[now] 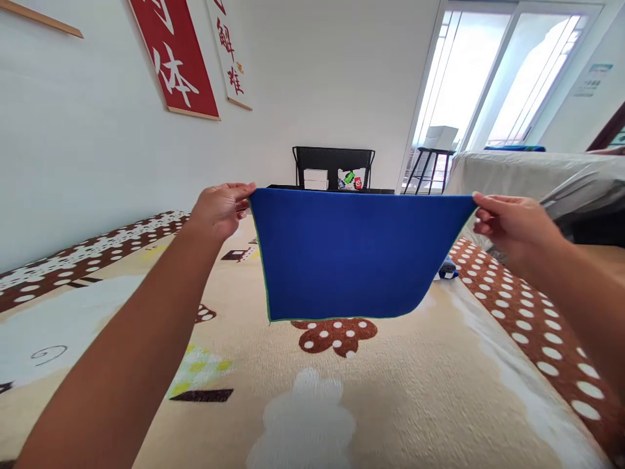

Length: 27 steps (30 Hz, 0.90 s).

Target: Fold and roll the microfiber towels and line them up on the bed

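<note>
Pinching blue cloth (359, 254) corners, left hand (219, 210) and right hand (512, 221) spread it; red scroll (178, 58) reads "体".

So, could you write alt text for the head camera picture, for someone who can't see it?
A person's left hand and right hand hold up a blue cloth by its two upper corners, over a beige patterned blanket with brown, white-dotted borders. Behind, a red banner hangs on a pale wall at left, with glass doors at right.

Head view: looking from the wearer's head, forward and down
Blanket (415, 391): filling the near foreground
Blue cloth (351, 254): hanging mid-frame, near the lens
Back wall (332, 71): facing the lens, well apart
</note>
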### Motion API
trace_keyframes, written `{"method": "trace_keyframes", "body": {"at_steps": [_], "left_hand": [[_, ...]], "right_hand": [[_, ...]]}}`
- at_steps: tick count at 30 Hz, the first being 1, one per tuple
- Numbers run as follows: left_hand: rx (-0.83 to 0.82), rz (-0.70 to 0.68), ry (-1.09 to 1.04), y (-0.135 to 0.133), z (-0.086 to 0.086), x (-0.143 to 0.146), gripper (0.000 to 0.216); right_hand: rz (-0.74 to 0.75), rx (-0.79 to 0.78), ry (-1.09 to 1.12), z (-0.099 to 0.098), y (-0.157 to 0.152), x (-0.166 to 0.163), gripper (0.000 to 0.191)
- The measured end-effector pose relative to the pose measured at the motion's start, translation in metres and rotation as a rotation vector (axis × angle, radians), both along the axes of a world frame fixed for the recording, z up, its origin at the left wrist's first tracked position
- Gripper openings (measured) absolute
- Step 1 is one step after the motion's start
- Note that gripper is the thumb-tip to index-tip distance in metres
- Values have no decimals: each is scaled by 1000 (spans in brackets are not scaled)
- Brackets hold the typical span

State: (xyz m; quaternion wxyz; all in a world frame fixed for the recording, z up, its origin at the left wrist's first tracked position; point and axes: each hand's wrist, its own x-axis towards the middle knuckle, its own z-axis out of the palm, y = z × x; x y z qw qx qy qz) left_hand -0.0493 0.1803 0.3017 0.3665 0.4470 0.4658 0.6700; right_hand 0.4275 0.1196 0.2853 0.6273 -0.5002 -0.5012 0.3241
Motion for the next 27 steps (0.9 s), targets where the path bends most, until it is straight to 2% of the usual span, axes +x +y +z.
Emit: {"method": "trace_keyframes", "body": {"at_steps": [4, 7, 11, 13, 14, 16, 18, 21, 23, 25, 27], "left_hand": [[-28, 85, 36, 28, -17, -5, 34], [-19, 128, 77, 39, -18, -3, 36], [65, 117, 137, 26, -16, -1, 31], [87, 76, 180, 5, -28, -5, 30], [83, 52, 200, -9, -39, -8, 30], [13, -5, 262, -42, -73, -19, 33], [-150, -71, 370, -81, -119, -32, 38], [-377, -139, 479, -140, -196, -48, 43], [-517, -179, 522, -173, -239, -53, 43], [-605, -224, 552, -197, -268, -53, 43], [-634, -216, 564, -212, -282, -51, 44]], "right_hand": [[34, 1, -10, -9, 33, -4, 28], [29, 26, -7, -10, 47, -4, 30], [32, 47, 10, -11, 44, 0, 28], [42, 35, 16, -25, 31, 5, 27], [50, 16, 16, -37, 21, 8, 27], [73, -51, 9, -75, -4, 15, 29], [105, -164, -13, -127, -37, 22, 35], [180, -464, -121, -209, -93, 29, 45], [206, -626, -190, -249, -127, 30, 44], [230, -746, -225, -272, -152, 28, 47], [247, -804, -242, -277, -168, 28, 50]]}}
